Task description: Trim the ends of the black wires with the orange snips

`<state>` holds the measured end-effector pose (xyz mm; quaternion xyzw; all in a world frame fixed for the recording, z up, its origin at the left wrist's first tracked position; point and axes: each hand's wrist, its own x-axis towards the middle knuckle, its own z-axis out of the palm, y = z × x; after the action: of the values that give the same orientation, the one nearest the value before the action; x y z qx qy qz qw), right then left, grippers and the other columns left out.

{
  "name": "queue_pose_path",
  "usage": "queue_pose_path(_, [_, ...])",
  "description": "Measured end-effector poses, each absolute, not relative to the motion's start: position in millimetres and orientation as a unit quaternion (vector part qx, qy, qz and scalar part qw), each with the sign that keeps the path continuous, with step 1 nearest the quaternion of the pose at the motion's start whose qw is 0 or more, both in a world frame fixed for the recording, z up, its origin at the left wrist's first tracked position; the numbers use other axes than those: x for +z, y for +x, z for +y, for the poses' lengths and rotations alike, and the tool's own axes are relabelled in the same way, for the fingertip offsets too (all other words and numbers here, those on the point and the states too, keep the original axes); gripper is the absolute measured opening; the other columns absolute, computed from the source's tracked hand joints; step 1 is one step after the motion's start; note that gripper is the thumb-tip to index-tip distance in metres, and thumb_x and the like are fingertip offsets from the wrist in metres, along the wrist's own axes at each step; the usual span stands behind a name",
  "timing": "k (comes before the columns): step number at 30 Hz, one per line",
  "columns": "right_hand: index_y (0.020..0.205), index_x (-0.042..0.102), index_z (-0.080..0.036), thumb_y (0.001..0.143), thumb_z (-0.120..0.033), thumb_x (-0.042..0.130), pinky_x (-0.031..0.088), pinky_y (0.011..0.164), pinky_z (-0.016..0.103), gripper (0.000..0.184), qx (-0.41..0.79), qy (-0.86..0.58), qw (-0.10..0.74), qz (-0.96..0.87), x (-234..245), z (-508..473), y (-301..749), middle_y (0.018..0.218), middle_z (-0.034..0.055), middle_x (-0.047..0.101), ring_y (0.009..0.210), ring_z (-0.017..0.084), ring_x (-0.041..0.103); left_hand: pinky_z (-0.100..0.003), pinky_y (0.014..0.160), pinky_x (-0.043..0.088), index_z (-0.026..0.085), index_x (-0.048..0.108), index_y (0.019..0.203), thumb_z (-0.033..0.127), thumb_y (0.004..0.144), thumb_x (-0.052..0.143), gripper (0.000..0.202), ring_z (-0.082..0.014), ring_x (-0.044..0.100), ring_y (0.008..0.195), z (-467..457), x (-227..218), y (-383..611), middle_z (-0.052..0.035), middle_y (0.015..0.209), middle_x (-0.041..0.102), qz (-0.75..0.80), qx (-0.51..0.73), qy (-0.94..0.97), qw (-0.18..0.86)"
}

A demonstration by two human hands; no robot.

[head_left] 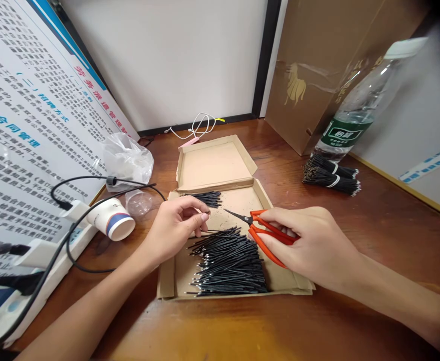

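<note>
Glossy wood-grained worktop (220,331) bears a shallow cardboard box (166,278) heaped with slim black wires (231,265); the left hand (177,223) pinches a small dark tip (207,212), the right (310,240) has fingers clamped around orange-handled scissors (250,219).

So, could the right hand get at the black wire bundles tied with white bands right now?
Probably not: the right hand has its grip on orange-handled metal scissors, though the wooden tabletop between it and the black wire bundles looks open.

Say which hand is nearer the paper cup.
Left. The left hand is just right of the paper cup; the right hand is farther right, holding orange-handled scissors.
</note>
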<state>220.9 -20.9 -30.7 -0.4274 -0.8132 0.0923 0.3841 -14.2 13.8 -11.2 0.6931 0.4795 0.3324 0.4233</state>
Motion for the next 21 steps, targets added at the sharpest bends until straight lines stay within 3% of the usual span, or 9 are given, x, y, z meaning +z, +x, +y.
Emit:
queue_pose_path(11, [0.079,0.068,-0.015,0.084,-0.022,0.058,0.029,0.043,0.023,0.013,0.089,-0.436,0.373,-0.814,-30.9,-21.8,221.3,0.051,-0.0025,0.057,0.041,0.007,0.038,-0.019,0.04,0.044,0.013,0.055,0.075,0.021,0.079,0.065,0.013,-0.0114,0.058,0.042,8.3,-7.4,-10.7,-0.0028,0.054,0.064,0.473,0.251,0.634,0.558])
queue_pose_path(21, [0.085,0.069,-0.012,0.081,-0.017,0.058,0.031,0.044,0.021,0.013,0.132,-0.416,0.373,-0.819,-27.8,-22.5,222.5,0.053,-0.0032,0.057,0.042,0.006,0.038,-0.018,0.038,0.045,0.013,0.053,0.081,0.022,0.081,0.063,0.013,-0.0119,0.063,0.049,8.2,-3.4,-9.2,-0.0015,0.071,0.062,0.439,0.28,0.634,0.572])
